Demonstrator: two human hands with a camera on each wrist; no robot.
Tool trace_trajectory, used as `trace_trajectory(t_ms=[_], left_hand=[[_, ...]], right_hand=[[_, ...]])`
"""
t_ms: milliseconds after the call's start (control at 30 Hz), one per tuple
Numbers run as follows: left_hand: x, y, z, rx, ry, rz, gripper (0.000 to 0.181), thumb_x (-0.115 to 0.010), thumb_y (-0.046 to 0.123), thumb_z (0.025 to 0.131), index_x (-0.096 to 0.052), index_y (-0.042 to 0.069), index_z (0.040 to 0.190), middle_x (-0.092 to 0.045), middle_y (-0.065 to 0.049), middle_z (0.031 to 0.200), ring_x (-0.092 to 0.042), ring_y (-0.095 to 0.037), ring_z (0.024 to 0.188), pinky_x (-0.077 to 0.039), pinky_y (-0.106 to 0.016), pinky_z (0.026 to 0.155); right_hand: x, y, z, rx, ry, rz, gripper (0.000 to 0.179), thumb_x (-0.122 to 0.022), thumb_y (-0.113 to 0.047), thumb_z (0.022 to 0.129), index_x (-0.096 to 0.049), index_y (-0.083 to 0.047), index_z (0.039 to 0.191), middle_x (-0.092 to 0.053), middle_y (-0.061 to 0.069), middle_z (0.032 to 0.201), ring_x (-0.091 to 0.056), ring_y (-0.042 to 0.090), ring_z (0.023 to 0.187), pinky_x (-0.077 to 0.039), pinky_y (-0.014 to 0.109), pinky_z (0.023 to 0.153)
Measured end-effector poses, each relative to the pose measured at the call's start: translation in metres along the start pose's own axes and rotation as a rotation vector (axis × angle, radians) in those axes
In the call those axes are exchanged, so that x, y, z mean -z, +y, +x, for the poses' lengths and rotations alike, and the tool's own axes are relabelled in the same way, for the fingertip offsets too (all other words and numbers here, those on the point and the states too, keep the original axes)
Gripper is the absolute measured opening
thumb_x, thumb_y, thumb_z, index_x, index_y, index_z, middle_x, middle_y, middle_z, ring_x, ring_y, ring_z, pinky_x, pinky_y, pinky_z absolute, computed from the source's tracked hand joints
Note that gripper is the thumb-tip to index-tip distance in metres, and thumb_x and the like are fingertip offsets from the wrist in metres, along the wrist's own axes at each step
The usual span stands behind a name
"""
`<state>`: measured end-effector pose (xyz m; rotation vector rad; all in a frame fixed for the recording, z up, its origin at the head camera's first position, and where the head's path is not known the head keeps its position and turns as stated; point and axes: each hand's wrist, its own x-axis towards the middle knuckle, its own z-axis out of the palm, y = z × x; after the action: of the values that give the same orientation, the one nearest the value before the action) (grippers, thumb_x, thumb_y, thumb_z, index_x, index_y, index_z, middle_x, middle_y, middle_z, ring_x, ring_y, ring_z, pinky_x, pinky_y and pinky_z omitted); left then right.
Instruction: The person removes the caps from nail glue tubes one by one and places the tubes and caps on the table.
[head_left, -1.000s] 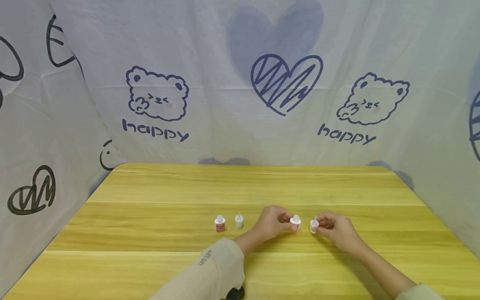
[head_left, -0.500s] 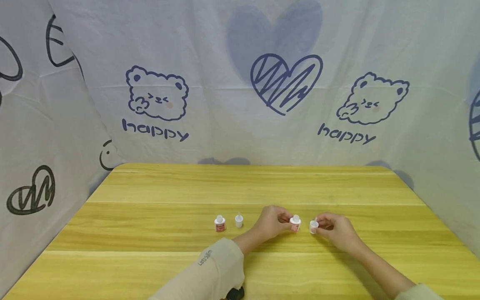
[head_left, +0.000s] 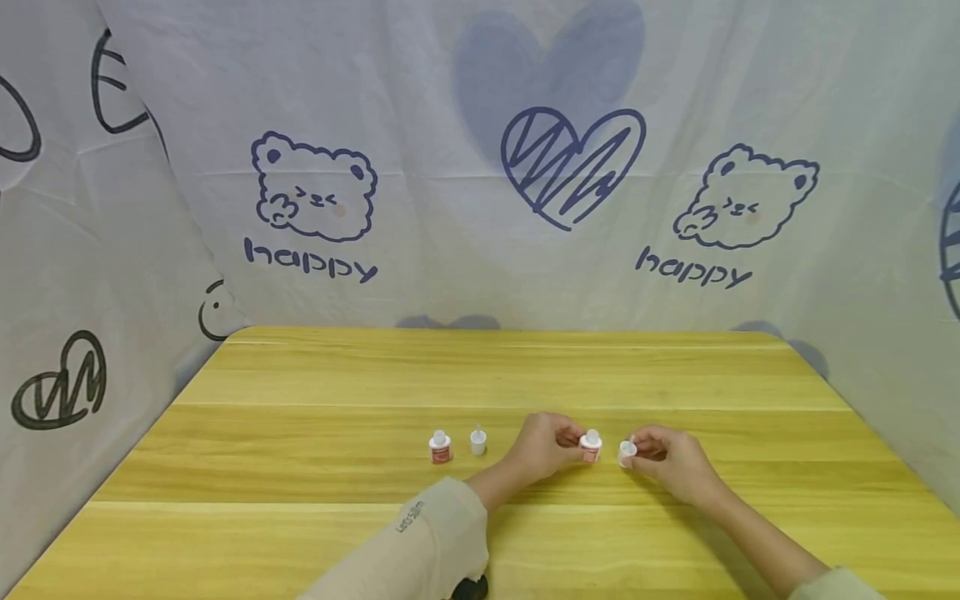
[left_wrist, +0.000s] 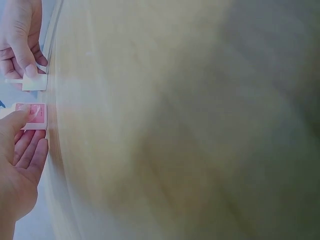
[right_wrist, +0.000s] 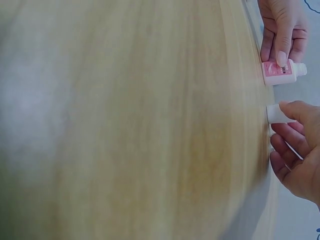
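On the right half of the table, my left hand [head_left: 542, 447] pinches a small white bottle [head_left: 590, 450] with a pink label, upright on the wood. Its neck is uncapped. A short way to the right, my right hand [head_left: 677, 463] holds a white cap [head_left: 627, 454] between thumb and fingers; the cap stands mouth up, with a thin stem rising from it. Bottle and cap are apart. In the right wrist view, the thumb lies across the label of the bottle [right_wrist: 278, 74]. The left wrist view shows the cap [left_wrist: 35, 82] under the right thumb.
Left of my left hand stand a second pink-labelled bottle [head_left: 440, 448], uncapped, and a second white cap [head_left: 478, 442] with its stem up. The wooden table [head_left: 337, 367] reaches back to a white printed cloth [head_left: 450, 250]. A dark object [head_left: 471, 587] shows beneath the left sleeve.
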<state>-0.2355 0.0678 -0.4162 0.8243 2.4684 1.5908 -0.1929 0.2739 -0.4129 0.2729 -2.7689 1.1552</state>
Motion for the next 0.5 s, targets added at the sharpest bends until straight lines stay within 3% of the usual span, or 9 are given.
trace_trajectory(t_ms=[300, 500], left_hand=[[-0.002, 0.001, -0.001, 0.014, -0.001, -0.026, 0.024, -0.077, 0.005, 0.074, -0.068, -0.007, 0.093, -0.071, -0.016, 0.087, -0.067, -0.016, 0.075, -0.050, -0.010, 0.064], [0.002, 0.010, -0.005, -0.034, 0.001, 0.102, 0.040, -0.074, 0.019, 0.080, -0.063, -0.004, 0.111, -0.067, -0.014, 0.109, -0.065, -0.020, 0.098, -0.053, -0.019, 0.080]], right_hand=[[0.001, 0.001, -0.001, 0.041, -0.004, 0.016, 0.025, -0.074, -0.007, 0.077, -0.065, 0.004, 0.098, -0.070, 0.012, 0.088, -0.060, 0.000, 0.075, -0.051, 0.018, 0.066], [0.013, -0.002, -0.005, 0.093, -0.102, 0.000, 0.039, -0.072, -0.017, 0.081, -0.060, 0.005, 0.110, -0.069, 0.013, 0.097, -0.064, 0.017, 0.085, -0.052, 0.021, 0.069]])
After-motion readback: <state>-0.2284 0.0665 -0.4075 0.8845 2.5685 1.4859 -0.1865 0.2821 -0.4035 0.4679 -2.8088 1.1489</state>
